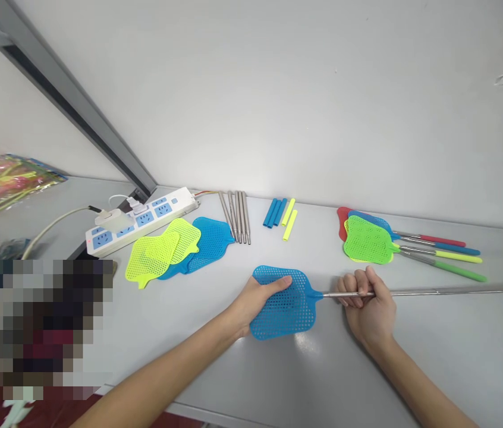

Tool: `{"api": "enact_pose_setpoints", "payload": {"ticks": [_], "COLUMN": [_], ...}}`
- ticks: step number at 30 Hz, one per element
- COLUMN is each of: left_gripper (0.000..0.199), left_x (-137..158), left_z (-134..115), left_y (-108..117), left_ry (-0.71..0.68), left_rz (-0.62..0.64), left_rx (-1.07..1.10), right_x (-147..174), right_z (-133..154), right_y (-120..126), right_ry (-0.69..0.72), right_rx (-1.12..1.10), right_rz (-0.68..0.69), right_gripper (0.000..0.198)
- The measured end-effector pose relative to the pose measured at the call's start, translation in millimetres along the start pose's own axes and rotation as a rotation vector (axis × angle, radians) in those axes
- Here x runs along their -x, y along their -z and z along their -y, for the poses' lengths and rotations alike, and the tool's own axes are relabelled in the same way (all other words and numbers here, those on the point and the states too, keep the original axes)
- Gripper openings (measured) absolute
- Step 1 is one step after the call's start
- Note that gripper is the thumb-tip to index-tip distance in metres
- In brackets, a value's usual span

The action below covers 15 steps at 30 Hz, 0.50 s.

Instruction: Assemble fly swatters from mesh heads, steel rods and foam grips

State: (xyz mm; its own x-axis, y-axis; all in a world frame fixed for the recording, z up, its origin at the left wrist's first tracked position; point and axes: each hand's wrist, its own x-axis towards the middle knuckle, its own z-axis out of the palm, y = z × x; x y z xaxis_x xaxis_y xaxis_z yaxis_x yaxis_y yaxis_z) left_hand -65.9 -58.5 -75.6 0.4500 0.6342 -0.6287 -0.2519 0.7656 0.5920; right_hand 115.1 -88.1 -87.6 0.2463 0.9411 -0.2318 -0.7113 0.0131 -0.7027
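Over the table's middle, a blue fly swatter head (285, 306) is pinched in my left hand (255, 300), thumb on top and the other fingers hidden beneath. Its neck meets a long, extended metal rod (448, 291) that runs out past the right edge. My right hand (367, 303) is closed around that rod close to the neck. Just beyond it lie several complete fly swatters, a green one (370, 239) uppermost, with coloured grips. Left of my hands are loose yellow heads (148, 258) and blue heads (211, 241), overlapping.
Short metal rods (240, 217) lie by the wall, beside blue sleeves (274, 213) and yellow sleeves (289, 223). A white power strip (144, 220) with plugs stands at the left. Packaged items (6, 181) and a metal frame post (68, 89) are further left.
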Motion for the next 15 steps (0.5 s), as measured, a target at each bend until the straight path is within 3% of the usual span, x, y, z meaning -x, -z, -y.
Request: {"api": "enact_pose_setpoints", "payload": {"ticks": [15], "left_gripper": [0.03], "left_x": [0.1], "left_z": [-0.8], "left_y": [-0.9], "left_ry": [-0.016], "left_rz": [0.032], "left_rx": [0.009], "right_x": [-3.2], "right_z": [5.3], "right_y": [-3.0], "right_ry": [-0.077], "right_rx": [0.049], "right_rz": [0.029], "right_gripper": [0.039]}}
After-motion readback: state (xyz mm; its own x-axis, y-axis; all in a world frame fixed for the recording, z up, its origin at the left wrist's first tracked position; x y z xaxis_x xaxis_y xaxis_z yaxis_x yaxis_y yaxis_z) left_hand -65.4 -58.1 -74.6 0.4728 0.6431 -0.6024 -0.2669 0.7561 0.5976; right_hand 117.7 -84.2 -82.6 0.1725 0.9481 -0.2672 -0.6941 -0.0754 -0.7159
